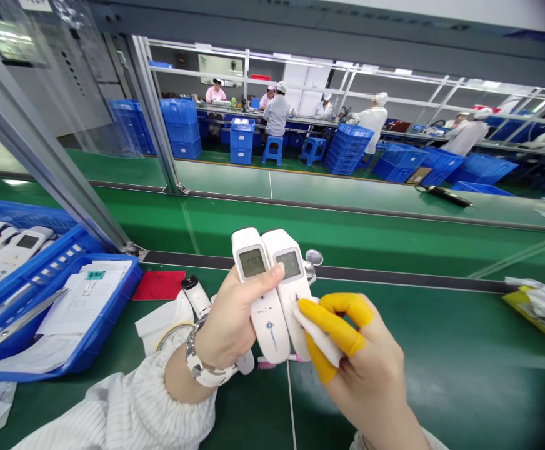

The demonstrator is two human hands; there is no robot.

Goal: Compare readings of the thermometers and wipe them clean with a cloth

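Observation:
Two white handheld thermometers with small grey screens sit side by side in my left hand [235, 312], its thumb lying across them. The left thermometer [271, 322] shows digits on its screen; the right thermometer [287, 294] is partly covered by my thumb. My right hand [361, 350], with yellow finger cots on several fingers, pinches a folded white cloth [322, 337]. That cloth touches the lower right side of the right thermometer. Behind the hands, a pink toothbrush [267, 362] lies on the green bench, mostly hidden.
Blue trays at left hold papers [82, 300] and more white thermometers [24, 247]. A red card [159, 285], a black-capped white bottle [196, 294] and a yellow packet [542, 319] lie around the bench. A metal post [61, 144] rises at left; co-workers sit beyond.

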